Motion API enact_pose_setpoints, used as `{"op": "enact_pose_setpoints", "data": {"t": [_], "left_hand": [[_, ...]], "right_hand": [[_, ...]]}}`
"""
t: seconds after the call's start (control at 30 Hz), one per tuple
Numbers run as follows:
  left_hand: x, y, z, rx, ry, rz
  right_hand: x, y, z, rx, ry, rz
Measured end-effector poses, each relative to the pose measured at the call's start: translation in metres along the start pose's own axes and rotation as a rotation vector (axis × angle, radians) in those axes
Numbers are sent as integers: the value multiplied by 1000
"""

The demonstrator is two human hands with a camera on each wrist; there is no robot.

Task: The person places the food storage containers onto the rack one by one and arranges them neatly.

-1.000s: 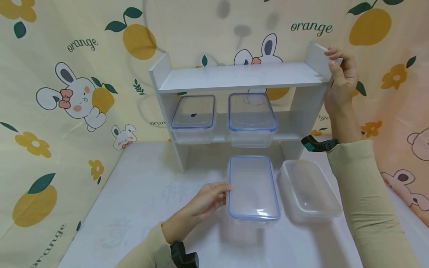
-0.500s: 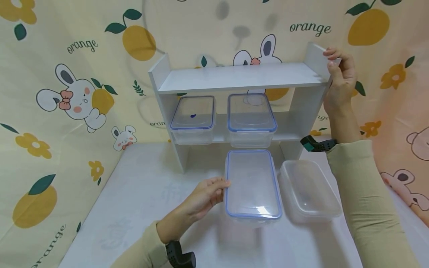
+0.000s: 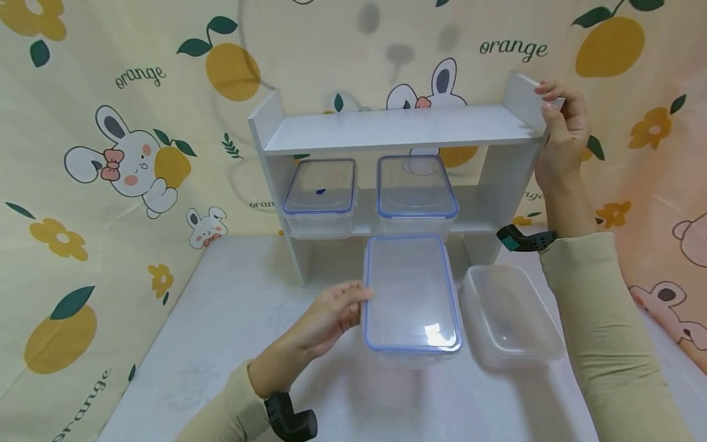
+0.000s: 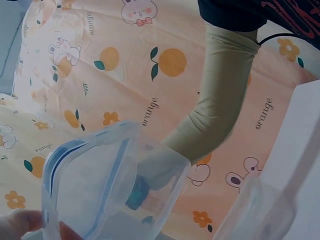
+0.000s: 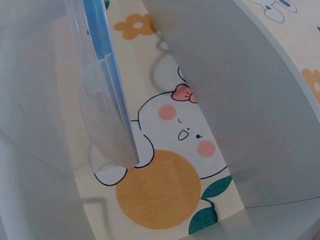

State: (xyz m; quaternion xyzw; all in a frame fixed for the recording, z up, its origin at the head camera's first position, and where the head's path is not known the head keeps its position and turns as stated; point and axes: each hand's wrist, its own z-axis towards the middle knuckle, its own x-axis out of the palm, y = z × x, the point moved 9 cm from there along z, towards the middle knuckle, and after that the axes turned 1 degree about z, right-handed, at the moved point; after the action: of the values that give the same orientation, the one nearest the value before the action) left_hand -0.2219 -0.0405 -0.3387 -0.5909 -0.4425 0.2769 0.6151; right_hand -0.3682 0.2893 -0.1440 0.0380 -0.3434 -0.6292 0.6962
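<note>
My left hand (image 3: 330, 314) pinches the left edge of a clear plastic food container (image 3: 411, 294) with a blue-rimmed lid, thumb on top. The container is raised over the table, in front of the shelf; its blue rim and clear wall (image 4: 160, 185) also show in the left wrist view. At the upper right, my right hand (image 3: 564, 138) grips the side panel of the white shelf (image 3: 397, 130). Two similar lidded containers stand on the middle shelf, one at left (image 3: 320, 190) and one near the centre (image 3: 417, 187). The held container partly hides the centre one's base.
A clear container without a lid (image 3: 510, 316) stands on the white table (image 3: 221, 356), right of the held one. Behind the shelf hangs a printed cloth (image 3: 309, 49) with oranges and rabbits. In the right wrist view, grey-looking shelf panels (image 5: 240, 90) flank a lidded container (image 5: 107, 110).
My left hand has raised the lidded container and brought it toward the shelf and slightly left. My right hand keeps its grip on the side panel.
</note>
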Motion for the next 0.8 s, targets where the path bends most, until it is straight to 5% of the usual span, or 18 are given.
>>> {"op": "enact_pose_setpoints", "data": {"t": [0.8], "left_hand": [[-9,-26,-5,33,-28,-14]], "right_hand": [[0,-2,1,1,18,1]]}}
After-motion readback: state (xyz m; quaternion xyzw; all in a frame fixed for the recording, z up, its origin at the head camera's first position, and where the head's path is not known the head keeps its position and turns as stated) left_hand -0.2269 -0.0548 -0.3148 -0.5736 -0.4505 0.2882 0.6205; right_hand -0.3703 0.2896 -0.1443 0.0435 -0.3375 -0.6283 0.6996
